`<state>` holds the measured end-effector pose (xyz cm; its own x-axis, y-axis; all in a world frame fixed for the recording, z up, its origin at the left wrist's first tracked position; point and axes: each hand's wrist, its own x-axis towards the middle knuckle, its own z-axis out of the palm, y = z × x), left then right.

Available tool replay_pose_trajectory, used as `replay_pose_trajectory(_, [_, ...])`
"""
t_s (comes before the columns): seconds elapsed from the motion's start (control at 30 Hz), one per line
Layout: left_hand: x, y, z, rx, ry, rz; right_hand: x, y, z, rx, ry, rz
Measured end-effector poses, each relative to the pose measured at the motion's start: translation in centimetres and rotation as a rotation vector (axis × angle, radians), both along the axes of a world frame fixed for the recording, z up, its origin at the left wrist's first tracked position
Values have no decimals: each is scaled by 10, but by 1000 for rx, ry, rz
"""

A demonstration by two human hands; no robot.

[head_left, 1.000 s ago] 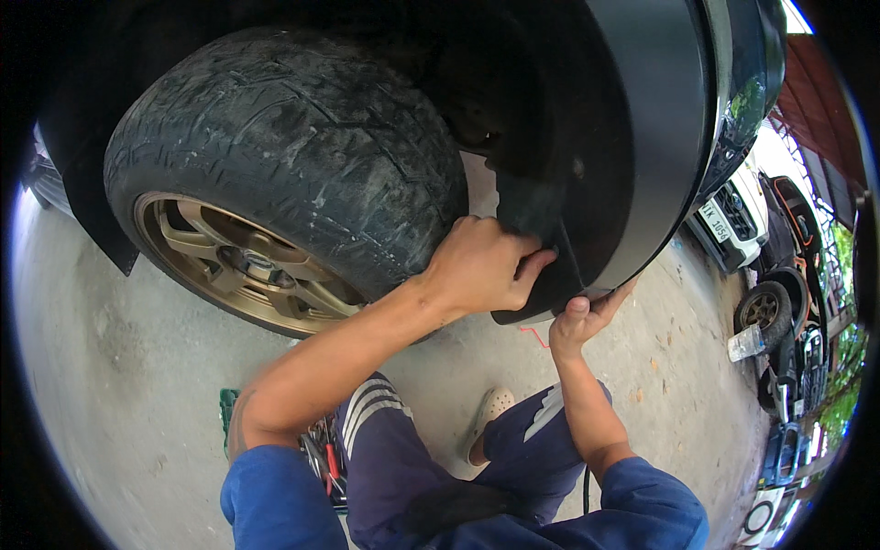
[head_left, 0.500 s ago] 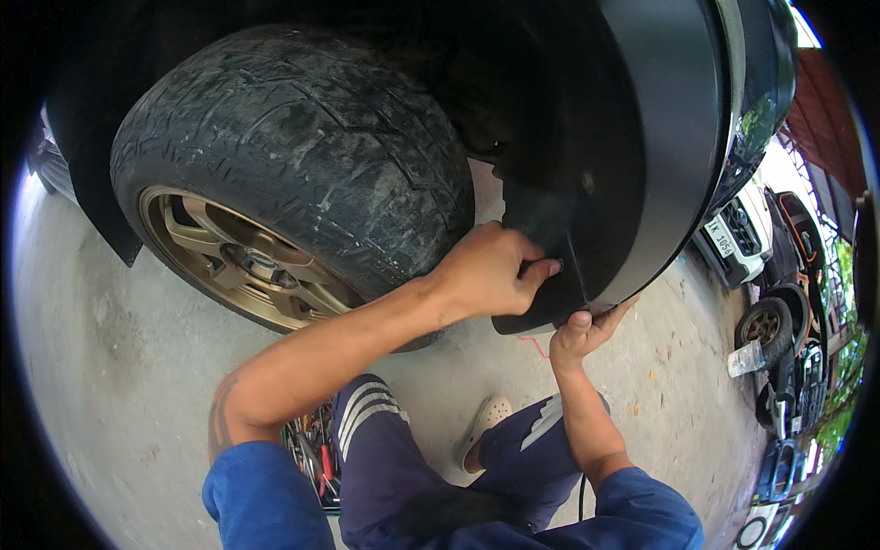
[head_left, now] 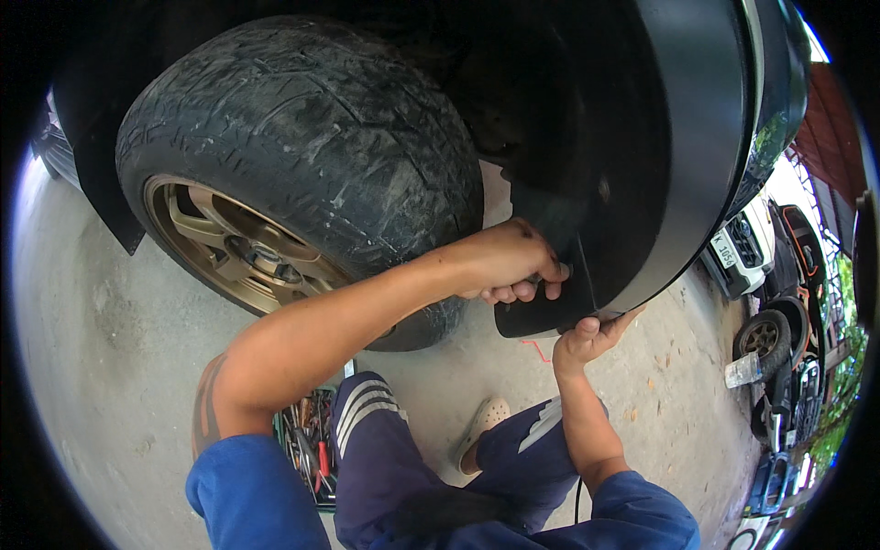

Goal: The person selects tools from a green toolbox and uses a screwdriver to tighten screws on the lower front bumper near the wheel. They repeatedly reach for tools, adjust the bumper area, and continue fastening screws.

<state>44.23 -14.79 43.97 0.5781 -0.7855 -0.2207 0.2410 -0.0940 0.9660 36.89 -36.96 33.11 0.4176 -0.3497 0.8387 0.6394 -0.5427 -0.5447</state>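
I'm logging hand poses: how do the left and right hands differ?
The left hand has curled fingers; the right hand has straighter ones. The left hand is at the black panel's face, the right hand lower, at its bottom edge. Both hands are bare.

Both arms are covered at the near end by short blue sleeves [head_left: 252, 495], and the left hand [head_left: 518, 261] and right hand [head_left: 587, 344] are bare. The left arm [head_left: 330, 321] is marked near the elbow with dark tattooed bands [head_left: 209, 403]. Dark navy trousers [head_left: 403, 472] are worn, crossed at the left knee by white stripes [head_left: 367, 408] and marked at the right by a jagged white patch [head_left: 541, 426]. A pale, perforated clog [head_left: 486, 422] is seen between the legs.
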Motion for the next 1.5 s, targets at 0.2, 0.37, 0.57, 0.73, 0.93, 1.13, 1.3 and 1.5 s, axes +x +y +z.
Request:
replay_pose_trajectory(0.2, [-15, -14, -30, -153, -867, 341, -3, 2, -1, 30, 4, 20])
replay_pose_trajectory(0.37, [-23, -11, -38, -6, -1309, 444, -2, 3, -2, 52, 6, 68])
replay_pose_trajectory(0.57, [-26, -10, -36, -69, -1078, 450, 1, 2, 0, 42, -44, 46])
replay_pose_trajectory(0.73, [-15, 2, -19, -322, 510, 12, 0, 1, 1, 30, -40, 40])
replay_pose_trajectory(0.93, [-7, 3, 1, -121, 311, -11, -3, 3, -4, 116, -4, 102])
replay_pose_trajectory(1.13, [-16, -10, -22, -188, -392, 233, -4, 2, -5, 104, 3, 115])
replay_pose_trajectory(1.3, [-25, -15, -37, -200, -909, 453, -3, 2, -4, 74, -27, 74])
replay_pose_trajectory(1.5, [-29, -12, -44, -45, -1295, 502, -4, 1, -2, 58, -12, 74])
